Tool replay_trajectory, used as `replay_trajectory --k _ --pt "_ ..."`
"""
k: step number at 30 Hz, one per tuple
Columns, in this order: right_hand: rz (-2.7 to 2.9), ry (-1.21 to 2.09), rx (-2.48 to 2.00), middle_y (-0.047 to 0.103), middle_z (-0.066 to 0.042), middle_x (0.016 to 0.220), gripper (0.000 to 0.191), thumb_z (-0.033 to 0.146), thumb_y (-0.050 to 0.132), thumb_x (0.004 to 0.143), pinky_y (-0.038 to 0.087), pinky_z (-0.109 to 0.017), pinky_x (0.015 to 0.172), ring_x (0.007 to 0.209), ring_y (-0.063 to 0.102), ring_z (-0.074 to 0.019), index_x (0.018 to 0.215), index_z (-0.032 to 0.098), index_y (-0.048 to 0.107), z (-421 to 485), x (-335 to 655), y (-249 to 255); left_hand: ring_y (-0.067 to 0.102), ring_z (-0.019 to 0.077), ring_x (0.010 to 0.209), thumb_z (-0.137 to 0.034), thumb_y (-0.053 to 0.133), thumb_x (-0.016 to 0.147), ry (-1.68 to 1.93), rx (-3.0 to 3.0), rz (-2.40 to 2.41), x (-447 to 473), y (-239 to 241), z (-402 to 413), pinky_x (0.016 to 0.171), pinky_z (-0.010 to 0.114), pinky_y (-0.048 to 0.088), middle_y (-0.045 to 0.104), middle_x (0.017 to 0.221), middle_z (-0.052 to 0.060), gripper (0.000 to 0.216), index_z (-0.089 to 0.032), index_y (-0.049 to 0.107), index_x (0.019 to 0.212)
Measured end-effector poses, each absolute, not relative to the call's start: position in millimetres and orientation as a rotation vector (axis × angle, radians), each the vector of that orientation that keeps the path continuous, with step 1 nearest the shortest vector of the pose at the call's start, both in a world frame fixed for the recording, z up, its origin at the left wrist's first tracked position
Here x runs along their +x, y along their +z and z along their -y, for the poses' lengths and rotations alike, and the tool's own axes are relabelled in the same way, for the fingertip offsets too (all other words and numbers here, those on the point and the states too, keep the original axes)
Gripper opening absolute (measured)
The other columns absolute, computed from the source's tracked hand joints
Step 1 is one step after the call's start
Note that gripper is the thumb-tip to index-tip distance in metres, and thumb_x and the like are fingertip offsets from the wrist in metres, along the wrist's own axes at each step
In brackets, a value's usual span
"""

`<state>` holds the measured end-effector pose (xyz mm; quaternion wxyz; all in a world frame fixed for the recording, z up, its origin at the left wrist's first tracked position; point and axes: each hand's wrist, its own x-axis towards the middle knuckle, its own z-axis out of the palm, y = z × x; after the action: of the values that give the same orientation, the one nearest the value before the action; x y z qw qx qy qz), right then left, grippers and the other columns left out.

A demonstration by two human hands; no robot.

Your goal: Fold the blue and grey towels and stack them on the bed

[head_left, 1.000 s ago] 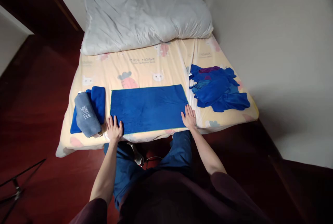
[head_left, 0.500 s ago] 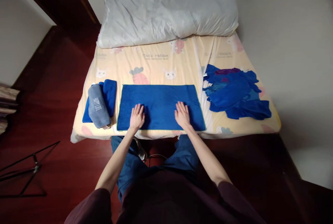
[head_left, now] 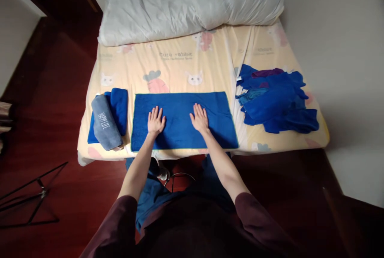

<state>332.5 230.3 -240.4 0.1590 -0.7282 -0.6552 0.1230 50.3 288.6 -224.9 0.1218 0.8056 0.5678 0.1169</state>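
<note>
A blue towel [head_left: 180, 130] lies spread flat near the front edge of the bed, its long side toward me. My left hand [head_left: 156, 121] rests palm down on its left half, fingers spread. On the right half my right hand [head_left: 199, 119] lies flat too, with fingers stretched forward. Neither hand grips anything. To the left is a rolled grey towel [head_left: 106, 124] lettered "HAPPY LIFE", lying on folded blue towels [head_left: 119, 108]. A loose heap of blue cloths [head_left: 270, 104], with some purple and teal among them, sits to the right.
The bed has a pale yellow sheet [head_left: 177, 70] printed with rabbits and carrots. A bulky grey-white quilt [head_left: 192, 2] lies across its far end. A black tripod stand [head_left: 42, 190] is on the dark red floor at the left. A wall [head_left: 339, 70] borders the right side.
Both hands have slid forward on the blue towel, and my right hand has also moved left, closer to the other. The camera view has shifted slightly.
</note>
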Motion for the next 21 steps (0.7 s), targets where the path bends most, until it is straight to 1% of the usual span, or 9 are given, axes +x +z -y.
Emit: replay_trajectory --k 6,11,13,16,19,21 --pt "1.623 0.194 -2.402 0.027 -0.019 0.170 0.068 0.040 0.022 0.107 0.016 -0.052 0.130 0.161 0.020 -0.0255 0.163 0.001 0.030 -203.7 442.4 -246.8 0.015 0.0294 0.162 -0.047 0.030 0.104 0.342 2.187 -1.949 -11.6 -219.9 -305.5 0.131 0.053 0.012 0.022 0.172 0.016 0.071 -0.007 0.033 0.163" --pt "1.629 0.167 -2.494 0.026 -0.019 0.171 0.066 0.037 0.021 0.107 0.019 -0.052 0.130 0.161 0.018 -0.0233 0.163 0.003 0.028 -189.4 476.7 -244.6 0.012 0.0307 0.162 -0.045 0.028 0.104 0.316 2.153 -1.964 -25.5 -216.1 -310.2 0.131 0.056 0.008 0.017 0.173 0.020 0.073 -0.003 0.027 0.164" --pt "1.613 0.161 -2.509 0.027 -0.020 0.171 0.065 0.034 0.021 0.107 0.018 -0.055 0.130 0.161 0.018 -0.0250 0.163 0.003 0.029 -190.1 473.4 -240.4 0.011 0.0316 0.162 -0.044 0.028 0.104 0.315 2.156 -1.970 -23.2 -213.9 -309.7 0.131 0.057 0.006 0.018 0.172 0.021 0.073 -0.001 0.029 0.163" --pt "1.621 0.132 -2.453 0.027 -0.020 0.170 0.063 0.029 0.024 0.106 0.012 -0.059 0.130 0.161 0.017 -0.0279 0.161 0.002 0.034 -195.2 451.2 -231.6 0.007 0.0329 0.163 -0.044 0.030 0.104 0.345 2.207 -1.939 -6.4 -209.9 -302.3 0.132 0.056 0.003 0.018 0.173 0.019 0.070 -0.002 0.034 0.161" --pt "1.808 0.168 -2.246 0.026 -0.017 0.171 0.060 0.028 0.025 0.107 0.006 -0.055 0.132 0.162 0.015 -0.0283 0.158 0.002 0.041 -206.2 403.6 -225.7 0.005 0.0309 0.163 -0.043 0.033 0.105 0.355 2.354 -1.713 34.9 -208.8 -287.1 0.133 0.052 0.004 0.018 0.174 0.014 0.066 -0.008 0.038 0.161" --pt "1.989 0.284 -2.049 0.028 -0.014 0.171 0.059 0.029 0.026 0.107 0.006 -0.051 0.133 0.162 0.017 -0.0270 0.158 0.003 0.043 -219.1 360.8 -226.1 0.008 0.0283 0.163 -0.042 0.031 0.106 0.326 2.443 -1.506 72.1 -211.7 -278.0 0.134 0.051 0.007 0.020 0.174 0.012 0.064 -0.011 0.038 0.162"
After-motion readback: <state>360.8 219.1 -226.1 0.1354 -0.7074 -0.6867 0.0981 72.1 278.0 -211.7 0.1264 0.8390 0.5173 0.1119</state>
